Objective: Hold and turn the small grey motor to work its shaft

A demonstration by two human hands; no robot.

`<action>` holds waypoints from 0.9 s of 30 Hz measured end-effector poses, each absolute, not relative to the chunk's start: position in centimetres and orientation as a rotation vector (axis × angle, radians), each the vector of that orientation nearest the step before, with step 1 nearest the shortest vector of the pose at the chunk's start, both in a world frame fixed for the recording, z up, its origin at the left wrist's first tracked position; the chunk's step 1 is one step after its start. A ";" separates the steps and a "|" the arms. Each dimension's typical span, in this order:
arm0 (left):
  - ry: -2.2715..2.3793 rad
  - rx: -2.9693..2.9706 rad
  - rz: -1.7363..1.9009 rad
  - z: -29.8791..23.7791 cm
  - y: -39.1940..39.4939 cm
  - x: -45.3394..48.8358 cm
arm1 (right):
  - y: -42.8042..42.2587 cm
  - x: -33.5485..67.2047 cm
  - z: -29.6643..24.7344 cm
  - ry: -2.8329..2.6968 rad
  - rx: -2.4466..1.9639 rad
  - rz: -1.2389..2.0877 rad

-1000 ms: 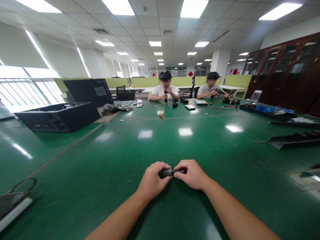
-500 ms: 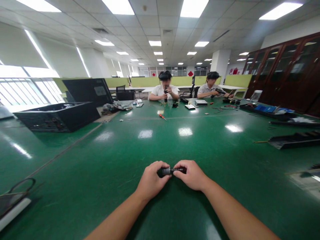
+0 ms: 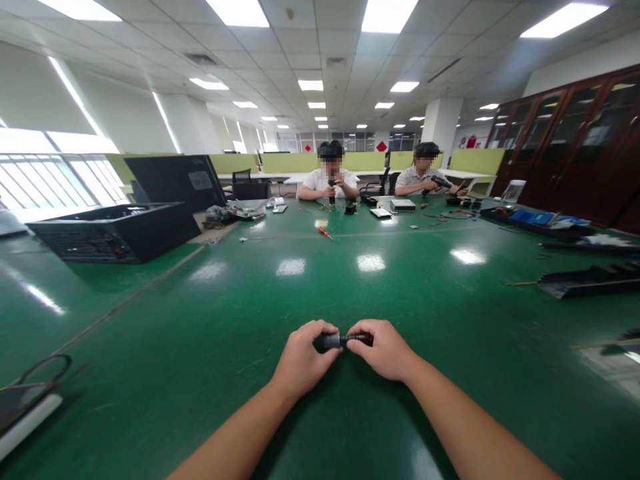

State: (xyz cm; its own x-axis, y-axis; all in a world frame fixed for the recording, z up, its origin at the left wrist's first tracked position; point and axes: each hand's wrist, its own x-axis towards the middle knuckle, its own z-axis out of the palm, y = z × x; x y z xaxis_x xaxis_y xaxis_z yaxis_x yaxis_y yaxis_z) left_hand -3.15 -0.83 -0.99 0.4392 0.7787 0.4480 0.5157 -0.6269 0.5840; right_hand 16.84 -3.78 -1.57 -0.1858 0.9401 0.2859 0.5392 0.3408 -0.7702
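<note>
Just above the green table (image 3: pixel 240 293), my two hands meet around a small dark cylindrical piece. My left hand (image 3: pixel 305 353) is closed, with thumb and fingers round the thick grey-and-black cylinder (image 3: pixel 332 341). Its left end is partly hidden by my fingers. From its right side runs a thinner black ridged shaft (image 3: pixel 354 338), lying level. My right hand (image 3: pixel 383 350) pinches that shaft between thumb and fingers. Whether the cylinder and the shaft are one piece or two touching pieces I cannot tell.
An orange-handled screwdriver (image 3: pixel 325 233) lies farther off. At left stands a black computer case (image 3: pixel 115 233). Black metal trays (image 3: pixel 590 280) are at right. Two people (image 3: pixel 327 183) sit across the table, holding dark tools. A dark device with a cable (image 3: pixel 30 407) sits at near left.
Almost nothing differs. Both hands keep their hold on the dark piece in the same place; the view has shifted very slightly.
</note>
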 end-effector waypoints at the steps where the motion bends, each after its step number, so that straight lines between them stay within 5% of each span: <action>1: 1.102 2.334 1.008 -1.0 -0.8 -3.1 | -3.8 16.8 -1.6 -1.846 -1.304 0.672; 27: 1.115 2.348 1.030 -0.8 -0.8 -3.2 | -3.6 17.0 -1.6 -1.819 -1.305 0.686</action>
